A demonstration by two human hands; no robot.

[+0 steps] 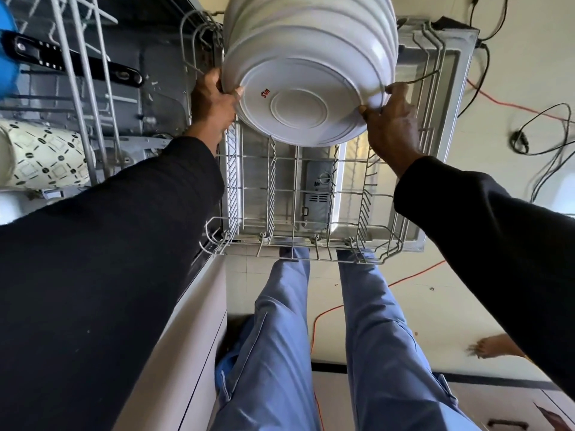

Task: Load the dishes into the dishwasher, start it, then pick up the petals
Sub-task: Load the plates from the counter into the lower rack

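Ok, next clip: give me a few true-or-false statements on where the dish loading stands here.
1. The left hand and the right hand both grip the stack of white plates. True.
2. The nearest plate carries a red mark. True.
3. The lower rack is packed with glasses. False: its near part shows only bare tines.
4. The patterned cup lies in the lower rack. False: it lies in the other rack, to the left.

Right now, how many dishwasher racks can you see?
2: the lower rack, pulled out beneath the stack of plates, and the upper rack at left, holding a patterned cup.
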